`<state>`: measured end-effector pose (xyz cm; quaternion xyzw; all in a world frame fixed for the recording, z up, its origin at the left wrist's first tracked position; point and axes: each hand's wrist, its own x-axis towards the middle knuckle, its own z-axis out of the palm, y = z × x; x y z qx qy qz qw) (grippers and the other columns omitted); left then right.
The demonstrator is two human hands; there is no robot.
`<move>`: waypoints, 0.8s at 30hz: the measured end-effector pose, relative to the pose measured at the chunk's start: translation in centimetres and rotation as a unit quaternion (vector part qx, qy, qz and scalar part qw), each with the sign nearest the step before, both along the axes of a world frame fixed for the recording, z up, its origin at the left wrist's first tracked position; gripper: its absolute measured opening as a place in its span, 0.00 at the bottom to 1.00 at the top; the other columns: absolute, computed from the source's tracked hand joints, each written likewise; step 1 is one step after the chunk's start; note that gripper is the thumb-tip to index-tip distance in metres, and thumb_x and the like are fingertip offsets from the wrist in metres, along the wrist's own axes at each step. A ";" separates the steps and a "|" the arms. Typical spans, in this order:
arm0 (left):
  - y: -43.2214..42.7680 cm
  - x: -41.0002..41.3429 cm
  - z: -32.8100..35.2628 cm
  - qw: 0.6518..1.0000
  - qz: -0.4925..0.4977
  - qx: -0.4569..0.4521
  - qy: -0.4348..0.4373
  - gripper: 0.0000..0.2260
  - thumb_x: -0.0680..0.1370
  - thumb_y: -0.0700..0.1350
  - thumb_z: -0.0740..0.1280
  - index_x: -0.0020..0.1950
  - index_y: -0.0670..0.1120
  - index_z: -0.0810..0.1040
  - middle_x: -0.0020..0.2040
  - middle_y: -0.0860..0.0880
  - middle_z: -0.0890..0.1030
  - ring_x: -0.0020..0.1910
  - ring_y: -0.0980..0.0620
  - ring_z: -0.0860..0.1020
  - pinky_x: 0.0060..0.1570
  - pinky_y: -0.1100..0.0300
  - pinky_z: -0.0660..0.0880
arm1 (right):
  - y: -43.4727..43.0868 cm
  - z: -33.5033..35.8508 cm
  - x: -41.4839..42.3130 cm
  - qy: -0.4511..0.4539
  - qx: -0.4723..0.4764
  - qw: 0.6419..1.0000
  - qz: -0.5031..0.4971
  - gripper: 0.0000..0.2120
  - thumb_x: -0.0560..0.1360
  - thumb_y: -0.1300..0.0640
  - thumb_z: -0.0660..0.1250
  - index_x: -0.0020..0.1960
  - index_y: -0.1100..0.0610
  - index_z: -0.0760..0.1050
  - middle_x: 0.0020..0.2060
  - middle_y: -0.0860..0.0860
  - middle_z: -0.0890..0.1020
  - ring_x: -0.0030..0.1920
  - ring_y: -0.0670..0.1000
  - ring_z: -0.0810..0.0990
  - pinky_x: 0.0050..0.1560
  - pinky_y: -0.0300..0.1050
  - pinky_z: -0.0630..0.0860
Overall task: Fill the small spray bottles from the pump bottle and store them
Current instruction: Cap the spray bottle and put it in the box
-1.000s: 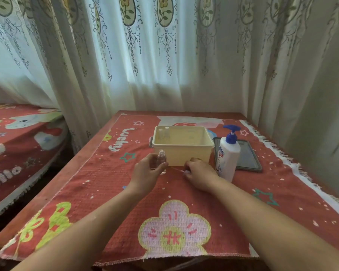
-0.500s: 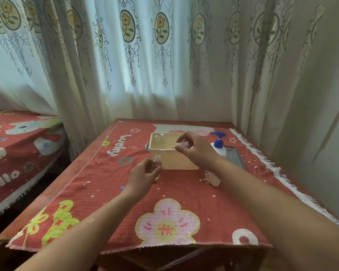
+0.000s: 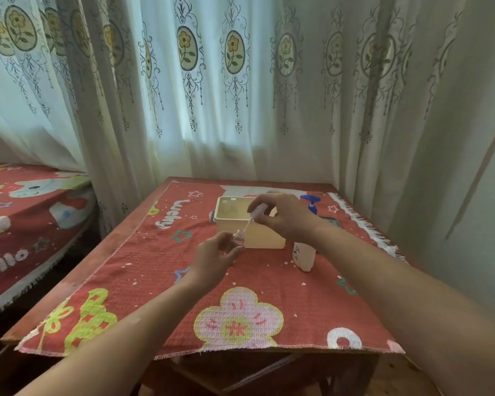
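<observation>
My left hand (image 3: 216, 257) grips a small clear spray bottle (image 3: 238, 236), held upright just above the red cloth in front of the cream bin (image 3: 265, 240). My right hand (image 3: 283, 217) pinches the bottle's spray cap (image 3: 258, 210) above it, and the thin dip tube (image 3: 247, 225) reaches down into the bottle's neck. Two more small bottles (image 3: 229, 206) stand inside the bin at its far left corner. The white pump bottle (image 3: 304, 255) with a blue pump head (image 3: 310, 202) stands right of the bin, half hidden behind my right wrist.
A dark tray (image 3: 330, 222) lies behind the pump bottle. The table (image 3: 143, 224) is covered by a red patterned cloth (image 3: 155, 281) and sits in a corner of patterned curtains (image 3: 240, 95). A bed with a red cover (image 3: 26, 212) lies to the left.
My right hand rose from the cloth with the spray cap and brought its tube over and into the neck of the bottle in my left hand. The view tilted upward.
</observation>
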<state>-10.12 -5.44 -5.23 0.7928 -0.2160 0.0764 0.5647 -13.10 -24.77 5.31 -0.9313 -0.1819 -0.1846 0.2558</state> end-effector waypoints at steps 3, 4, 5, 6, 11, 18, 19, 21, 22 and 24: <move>-0.7 -0.5 0.1 1.000 -0.010 -0.002 -0.008 0.07 0.77 0.45 0.72 0.54 0.53 0.80 0.46 0.54 0.83 0.45 0.53 0.83 0.44 0.53 0.84 | 0.4 -0.1 0.3 0.023 -0.047 0.998 0.019 0.08 0.80 0.58 0.70 0.57 0.53 0.84 0.52 0.49 0.83 0.48 0.45 0.79 0.46 0.33 0.73; -0.9 -0.6 0.2 1.000 -0.011 -0.001 -0.011 0.08 0.78 0.45 0.72 0.56 0.51 0.80 0.47 0.54 0.83 0.46 0.55 0.83 0.44 0.55 0.84 | 0.6 -0.3 0.4 0.030 -0.062 0.997 0.023 0.08 0.80 0.58 0.70 0.57 0.53 0.84 0.52 0.49 0.83 0.48 0.46 0.79 0.48 0.37 0.75; -1.1 -0.7 0.2 1.000 -0.011 0.004 -0.014 0.08 0.78 0.45 0.71 0.57 0.50 0.80 0.47 0.54 0.83 0.46 0.56 0.82 0.45 0.56 0.83 | 0.7 -0.4 0.6 0.034 -0.074 0.996 0.025 0.09 0.80 0.58 0.70 0.58 0.53 0.84 0.52 0.49 0.83 0.49 0.47 0.79 0.49 0.38 0.76; -1.2 -0.8 0.2 1.000 -0.011 0.009 -0.018 0.08 0.78 0.46 0.71 0.57 0.49 0.80 0.47 0.55 0.83 0.45 0.58 0.82 0.44 0.58 0.83 | 0.8 -0.5 0.6 0.036 -0.082 0.996 0.025 0.09 0.79 0.58 0.70 0.58 0.53 0.84 0.52 0.49 0.83 0.49 0.47 0.79 0.49 0.37 0.75; -1.0 -1.1 0.2 0.999 -0.016 0.015 -0.028 0.06 0.78 0.44 0.71 0.54 0.51 0.80 0.46 0.54 0.83 0.44 0.59 0.81 0.40 0.69 0.78 | 0.6 -0.5 1.1 0.062 -0.094 0.993 0.021 0.07 0.79 0.58 0.71 0.56 0.54 0.83 0.50 0.49 0.83 0.49 0.48 0.79 0.50 0.41 0.78; -0.8 -1.1 0.0 0.998 -0.033 0.037 -0.037 0.06 0.79 0.47 0.70 0.55 0.52 0.81 0.45 0.55 0.83 0.42 0.61 0.81 0.43 0.62 0.81 | 0.9 -0.7 1.3 0.100 -0.093 0.991 0.012 0.07 0.78 0.56 0.73 0.54 0.56 0.83 0.42 0.46 0.82 0.41 0.44 0.80 0.42 0.36 0.76; -0.8 -1.1 0.0 0.998 -0.034 0.041 -0.040 0.05 0.79 0.47 0.70 0.54 0.52 0.81 0.44 0.55 0.83 0.42 0.61 0.81 0.43 0.61 0.81 | 0.8 -0.5 1.3 0.113 -0.092 0.989 0.007 0.07 0.78 0.55 0.73 0.53 0.57 0.83 0.41 0.46 0.82 0.39 0.44 0.81 0.40 0.36 0.76; -0.9 -1.0 0.0 0.997 -0.038 0.045 -0.044 0.05 0.79 0.47 0.70 0.54 0.53 0.81 0.44 0.56 0.84 0.42 0.61 0.81 0.45 0.58 0.82 | 0.7 -0.5 1.3 0.131 -0.096 0.987 -0.007 0.09 0.79 0.52 0.72 0.50 0.58 0.83 0.37 0.47 0.83 0.35 0.44 0.81 0.37 0.36 0.75; -1.0 -1.0 0.0 0.997 -0.039 0.048 -0.047 0.06 0.78 0.47 0.71 0.55 0.53 0.81 0.45 0.56 0.84 0.43 0.61 0.81 0.46 0.56 0.82 | 0.7 -0.5 1.2 0.136 -0.098 0.986 -0.017 0.11 0.79 0.50 0.71 0.49 0.58 0.83 0.35 0.48 0.83 0.33 0.44 0.80 0.36 0.37 0.74; -1.1 -1.0 0.0 0.997 -0.040 0.052 -0.051 0.08 0.78 0.46 0.71 0.56 0.54 0.81 0.46 0.57 0.84 0.45 0.61 0.81 0.49 0.54 0.82 | 0.8 -0.6 1.2 0.141 -0.113 0.983 -0.039 0.16 0.80 0.46 0.68 0.47 0.59 0.83 0.33 0.48 0.83 0.31 0.43 0.78 0.36 0.38 0.72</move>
